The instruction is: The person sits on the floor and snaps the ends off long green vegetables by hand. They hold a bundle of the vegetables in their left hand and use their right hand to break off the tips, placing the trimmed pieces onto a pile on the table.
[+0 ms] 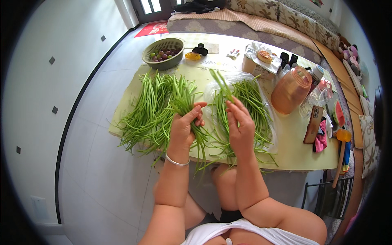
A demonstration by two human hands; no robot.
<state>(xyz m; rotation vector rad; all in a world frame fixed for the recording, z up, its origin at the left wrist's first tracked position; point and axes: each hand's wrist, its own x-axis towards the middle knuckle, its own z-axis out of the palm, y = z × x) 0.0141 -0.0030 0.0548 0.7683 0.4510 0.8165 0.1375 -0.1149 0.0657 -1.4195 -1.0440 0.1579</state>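
Note:
My left hand [183, 124] is closed round a bunch of long, thin green vegetable stems [184, 100], whose ends stick out above and below the fist. To its right, my right hand [241, 126] is raised with thumb and fingers together, pinching a few green stems [221, 83] that point up and left. Beneath and left of my left hand spreads a big loose pile of stems [143, 106] on the table [302, 151]. A second pile of stems [259, 108] lies on a clear plastic bag [272, 141], partly hidden behind my right hand. Some stems hang over the near table edge.
At the back left stands a green colander [163, 64] holding grapes [163, 54]. Right of the piles are a cardboard box [253, 67] with a round pastry [264, 56], an orange translucent jug [290, 90], a bottle [317, 72] and a phone [313, 124]. A sofa [245, 26] runs behind.

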